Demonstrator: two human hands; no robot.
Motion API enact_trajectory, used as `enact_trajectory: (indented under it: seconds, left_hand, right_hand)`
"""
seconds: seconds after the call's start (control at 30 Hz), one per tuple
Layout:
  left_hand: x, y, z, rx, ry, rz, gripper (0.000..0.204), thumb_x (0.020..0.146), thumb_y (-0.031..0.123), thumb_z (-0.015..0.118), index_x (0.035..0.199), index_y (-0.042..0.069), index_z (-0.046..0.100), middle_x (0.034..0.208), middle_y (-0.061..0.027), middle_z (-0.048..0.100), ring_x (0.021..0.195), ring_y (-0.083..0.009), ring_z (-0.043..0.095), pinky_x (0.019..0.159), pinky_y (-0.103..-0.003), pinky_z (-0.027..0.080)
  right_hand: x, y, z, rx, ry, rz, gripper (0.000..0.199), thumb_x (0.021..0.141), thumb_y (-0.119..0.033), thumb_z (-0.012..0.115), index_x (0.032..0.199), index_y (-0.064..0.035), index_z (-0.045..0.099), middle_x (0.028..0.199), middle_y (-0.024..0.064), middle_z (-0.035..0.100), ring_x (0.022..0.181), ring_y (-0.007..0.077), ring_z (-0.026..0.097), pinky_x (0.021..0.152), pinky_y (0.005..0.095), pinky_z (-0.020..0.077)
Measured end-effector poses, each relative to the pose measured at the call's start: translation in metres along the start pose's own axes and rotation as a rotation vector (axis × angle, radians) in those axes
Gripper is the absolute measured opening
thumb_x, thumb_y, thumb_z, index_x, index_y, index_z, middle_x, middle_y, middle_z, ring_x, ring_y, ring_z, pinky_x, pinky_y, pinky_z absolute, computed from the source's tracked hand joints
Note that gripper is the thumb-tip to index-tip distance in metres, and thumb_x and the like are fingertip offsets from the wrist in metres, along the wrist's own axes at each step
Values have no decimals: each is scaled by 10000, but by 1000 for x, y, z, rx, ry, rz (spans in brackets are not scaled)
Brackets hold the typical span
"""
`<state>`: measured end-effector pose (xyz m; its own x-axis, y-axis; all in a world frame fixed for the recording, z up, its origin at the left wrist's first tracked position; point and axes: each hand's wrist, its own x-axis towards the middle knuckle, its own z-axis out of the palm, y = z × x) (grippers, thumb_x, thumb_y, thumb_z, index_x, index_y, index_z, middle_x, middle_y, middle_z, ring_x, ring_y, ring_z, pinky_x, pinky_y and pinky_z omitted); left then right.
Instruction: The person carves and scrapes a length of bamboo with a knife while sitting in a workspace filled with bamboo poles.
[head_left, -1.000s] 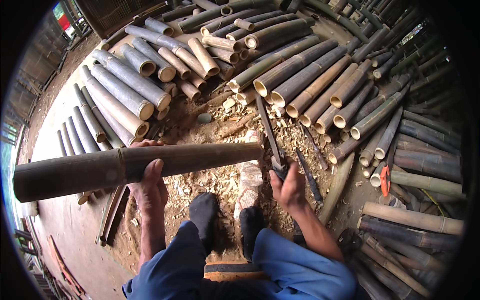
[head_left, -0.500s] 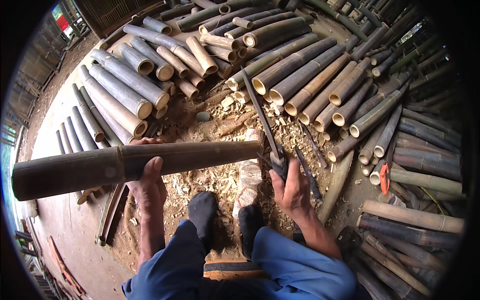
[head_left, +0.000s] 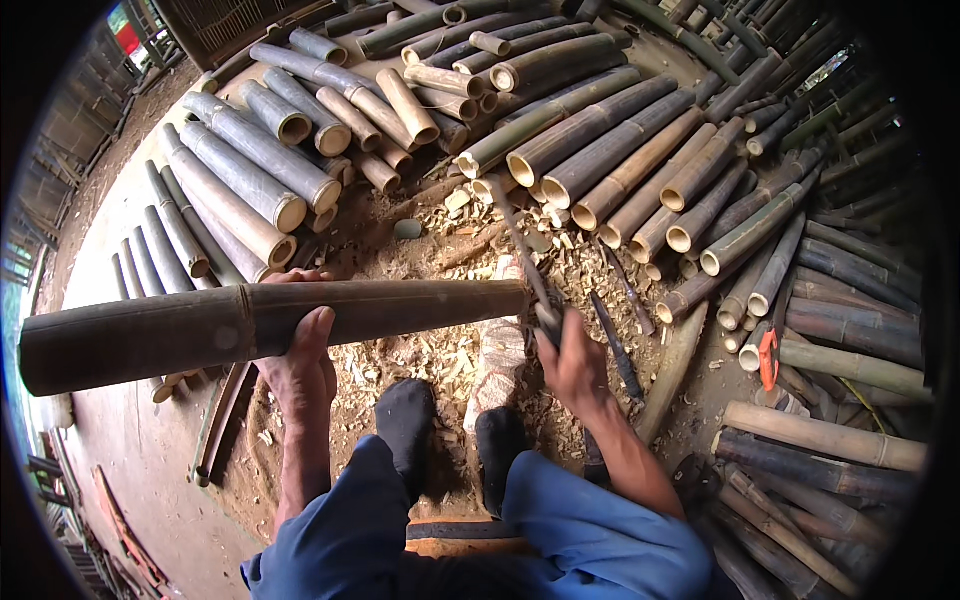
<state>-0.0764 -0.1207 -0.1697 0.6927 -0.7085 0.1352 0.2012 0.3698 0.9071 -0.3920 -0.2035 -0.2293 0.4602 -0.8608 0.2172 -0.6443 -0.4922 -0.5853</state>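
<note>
A long dark bamboo tube (head_left: pixel 140 330) lies almost level across my view, its narrower end pointing right. My left hand (head_left: pixel 300 350) is wrapped round its middle near a node, thumb on the near side. In my right hand (head_left: pixel 575 360) I grip the dark handle of a machete (head_left: pixel 522 235). The blade, slightly blurred, points up and away, right beside the tube's right end; whether it touches the bamboo I cannot tell. Under that end stands a pale wooden chopping block (head_left: pixel 497 365) between my feet, partly hidden by the tube.
Cut bamboo tubes (head_left: pixel 640 120) are piled in an arc across the far side and right. Wood chips (head_left: pixel 400 360) cover the ground around my dark-socked feet (head_left: pixel 405 420). Another dark-handled blade (head_left: pixel 618 345) lies right of my right hand. An orange-handled tool (head_left: pixel 768 360) rests among the right-hand bamboo.
The machete has swung down and closer to the tube's right end, my right wrist turning with it. The bamboo tube, still in my left hand, has barely shifted.
</note>
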Motion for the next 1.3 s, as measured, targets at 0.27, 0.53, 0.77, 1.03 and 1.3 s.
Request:
enact_trajectory:
  seconds: [0.27,0.53,0.77,1.03,1.3]
  left_hand:
    - [2,2,-17,-4,-36,31,546,809,42,764,1302,6,532,1199,-151,646,1154,-295,654,1069,-457,505]
    - [-4,6,-2,17,-92,43,573,762,52,809,1269,29,541,1166,-120,631,1142,-261,636,1061,-443,503]
    - [10,2,-15,-50,-331,75,637,738,127,871,1265,59,521,1184,-112,590,1169,-272,604,1095,-468,472]
    - [17,6,-17,-19,-415,132,681,685,144,900,1238,50,515,1160,-135,592,1156,-286,598,1062,-484,482]
    - [17,0,-28,-26,-521,113,697,721,175,918,1268,71,498,1198,-107,563,1183,-263,569,1109,-472,444]
  right_hand:
    - [16,-37,-28,-65,-167,141,253,1039,-226,591,1087,0,488,734,227,685,599,360,702,494,453,521]
    - [4,25,24,-213,-284,245,271,1043,-254,569,1073,0,476,796,238,707,604,418,689,526,481,546]
    - [19,-44,-38,91,-154,228,331,1052,-230,571,1229,39,498,738,223,675,598,350,700,483,432,513]
    - [-10,24,27,-301,-195,94,246,1048,-212,571,1086,3,457,611,194,627,527,271,652,421,401,492]
    - [17,-53,-26,122,-41,5,229,1065,-212,538,1084,3,462,683,182,653,517,262,641,408,397,463]
